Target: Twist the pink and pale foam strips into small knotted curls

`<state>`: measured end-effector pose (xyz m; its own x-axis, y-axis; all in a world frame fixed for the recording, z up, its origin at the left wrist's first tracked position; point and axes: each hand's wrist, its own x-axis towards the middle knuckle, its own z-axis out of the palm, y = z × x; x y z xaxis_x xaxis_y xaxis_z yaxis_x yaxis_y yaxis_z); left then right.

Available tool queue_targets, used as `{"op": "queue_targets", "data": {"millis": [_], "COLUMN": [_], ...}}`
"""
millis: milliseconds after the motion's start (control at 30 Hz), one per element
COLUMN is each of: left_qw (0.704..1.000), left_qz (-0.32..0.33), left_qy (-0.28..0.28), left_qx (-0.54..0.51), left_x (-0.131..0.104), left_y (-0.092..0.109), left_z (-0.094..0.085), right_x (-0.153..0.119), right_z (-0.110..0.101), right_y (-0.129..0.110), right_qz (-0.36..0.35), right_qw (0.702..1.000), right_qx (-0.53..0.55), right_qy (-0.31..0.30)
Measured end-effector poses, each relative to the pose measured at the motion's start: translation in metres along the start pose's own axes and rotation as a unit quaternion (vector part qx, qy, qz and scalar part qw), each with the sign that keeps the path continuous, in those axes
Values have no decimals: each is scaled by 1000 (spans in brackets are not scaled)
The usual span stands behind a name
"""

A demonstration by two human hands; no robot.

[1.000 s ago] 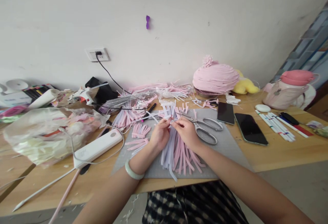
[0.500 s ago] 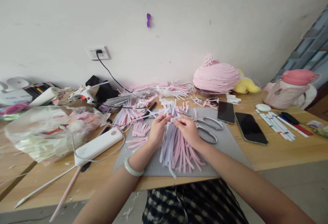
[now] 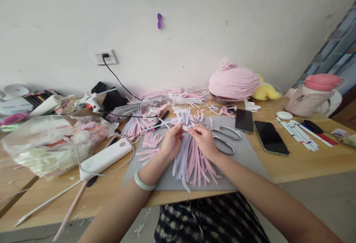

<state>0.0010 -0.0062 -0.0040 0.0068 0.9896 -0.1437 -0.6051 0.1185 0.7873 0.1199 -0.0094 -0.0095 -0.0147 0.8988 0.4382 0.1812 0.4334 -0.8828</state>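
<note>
Two hands' fingers, nearly closed, pinch a small pale piece

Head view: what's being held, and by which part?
The left hand and right hand pinch a small, pale, fuzzy piece at their fingertips; which part cannot be told.

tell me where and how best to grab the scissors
Probably by the two handle loops, coming from above on the person's right. The scissors lie flat on the grey mat, with the open loops pointing right, while the blades run left toward the busy right hand.
</note>
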Motion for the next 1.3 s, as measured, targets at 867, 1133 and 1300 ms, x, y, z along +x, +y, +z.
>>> {"op": "queue_targets", "data": {"millis": [867, 1133, 1300], "left_qw": [998, 997, 998], "left_qz": [2, -23, -16], "left_qy": [-27, -24, -33], "left_qx": [-58, -69, -55], "left_x": [-4, -4, -5], "left_y": [-8, -6, -9], "left_z": [4, 5, 5], "right_x": [-6, -5, -5], "right_z": [6, 6, 6], "right_y": [-1, -3, -1], "right_qz": [-2, 12, 15], "right_qw": [999, 1000, 999], "right_qx": [-9, 7, 10], "right_qy": [32, 24, 26]}}
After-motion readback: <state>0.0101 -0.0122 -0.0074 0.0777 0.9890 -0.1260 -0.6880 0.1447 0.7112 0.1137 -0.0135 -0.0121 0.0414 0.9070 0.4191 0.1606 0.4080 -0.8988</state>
